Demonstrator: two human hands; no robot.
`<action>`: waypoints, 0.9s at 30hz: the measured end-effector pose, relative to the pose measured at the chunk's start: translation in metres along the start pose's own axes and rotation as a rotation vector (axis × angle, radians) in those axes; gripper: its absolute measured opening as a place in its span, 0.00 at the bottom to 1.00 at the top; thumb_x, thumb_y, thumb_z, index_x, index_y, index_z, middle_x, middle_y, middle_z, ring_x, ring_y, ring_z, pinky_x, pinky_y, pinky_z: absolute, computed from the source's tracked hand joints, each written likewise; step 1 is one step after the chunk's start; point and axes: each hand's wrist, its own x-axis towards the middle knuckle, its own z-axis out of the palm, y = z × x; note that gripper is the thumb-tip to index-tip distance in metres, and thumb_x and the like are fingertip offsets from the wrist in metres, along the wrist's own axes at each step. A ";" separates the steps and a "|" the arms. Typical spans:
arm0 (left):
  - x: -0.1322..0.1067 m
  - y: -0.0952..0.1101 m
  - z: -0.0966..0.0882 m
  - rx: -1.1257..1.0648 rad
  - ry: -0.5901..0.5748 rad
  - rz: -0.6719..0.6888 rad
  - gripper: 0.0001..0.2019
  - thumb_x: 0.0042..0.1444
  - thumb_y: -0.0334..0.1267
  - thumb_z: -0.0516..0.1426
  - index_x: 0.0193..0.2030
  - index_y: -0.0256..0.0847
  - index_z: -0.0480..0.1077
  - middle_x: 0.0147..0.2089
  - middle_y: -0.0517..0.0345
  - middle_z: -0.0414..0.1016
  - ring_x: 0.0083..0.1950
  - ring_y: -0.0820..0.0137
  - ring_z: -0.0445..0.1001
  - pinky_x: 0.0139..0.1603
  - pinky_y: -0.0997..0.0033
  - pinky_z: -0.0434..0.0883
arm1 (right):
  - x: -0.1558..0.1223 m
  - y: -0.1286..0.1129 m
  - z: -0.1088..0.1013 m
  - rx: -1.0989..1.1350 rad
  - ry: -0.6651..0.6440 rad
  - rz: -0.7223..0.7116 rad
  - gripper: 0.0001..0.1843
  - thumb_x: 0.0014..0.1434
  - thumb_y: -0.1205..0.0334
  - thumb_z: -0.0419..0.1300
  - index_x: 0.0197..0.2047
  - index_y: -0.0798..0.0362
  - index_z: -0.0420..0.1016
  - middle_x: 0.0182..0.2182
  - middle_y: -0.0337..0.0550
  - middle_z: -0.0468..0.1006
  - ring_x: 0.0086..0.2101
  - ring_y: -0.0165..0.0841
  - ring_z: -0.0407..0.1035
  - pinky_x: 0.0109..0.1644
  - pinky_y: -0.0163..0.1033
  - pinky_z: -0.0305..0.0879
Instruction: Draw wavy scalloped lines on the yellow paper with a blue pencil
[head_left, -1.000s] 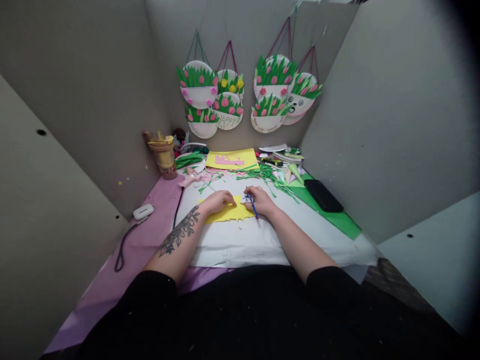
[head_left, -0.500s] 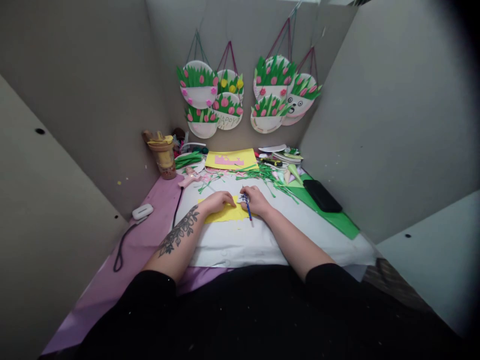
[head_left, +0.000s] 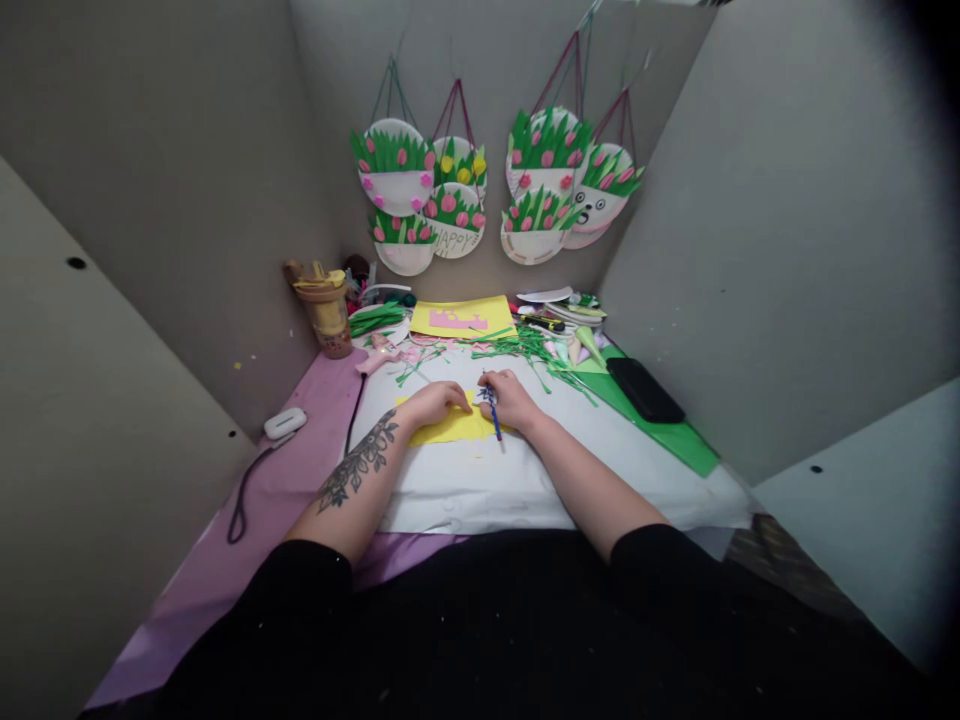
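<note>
Shifted slightly left, the right hand [head_left: 513, 400] pinched a slim blue pencil [head_left: 496, 425] over a yellow paper sheet [head_left: 448, 432] on the white-covered surface [head_left: 465, 490]. Fingers curled, the left hand [head_left: 436, 402] touched the sheet, its grip unclear.

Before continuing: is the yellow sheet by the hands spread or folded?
Spread: the yellow sheet lies flat on the white cover, no fold showing; the left hand and right hand hide part.

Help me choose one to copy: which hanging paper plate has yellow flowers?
The yellow-flowered plate hangs just above the plate lettered HAPPY, left of centre. Its visible flowers are yellow; those on the other hanging plates are pink.
</note>
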 end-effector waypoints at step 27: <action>0.000 0.004 -0.002 -0.001 -0.014 -0.028 0.26 0.44 0.15 0.47 0.40 0.42 0.79 0.45 0.55 0.75 0.44 0.71 0.73 0.49 0.73 0.67 | -0.006 -0.001 -0.012 0.006 -0.032 -0.008 0.18 0.40 0.67 0.59 0.39 0.51 0.68 0.31 0.43 0.71 0.39 0.39 0.59 0.43 0.41 0.60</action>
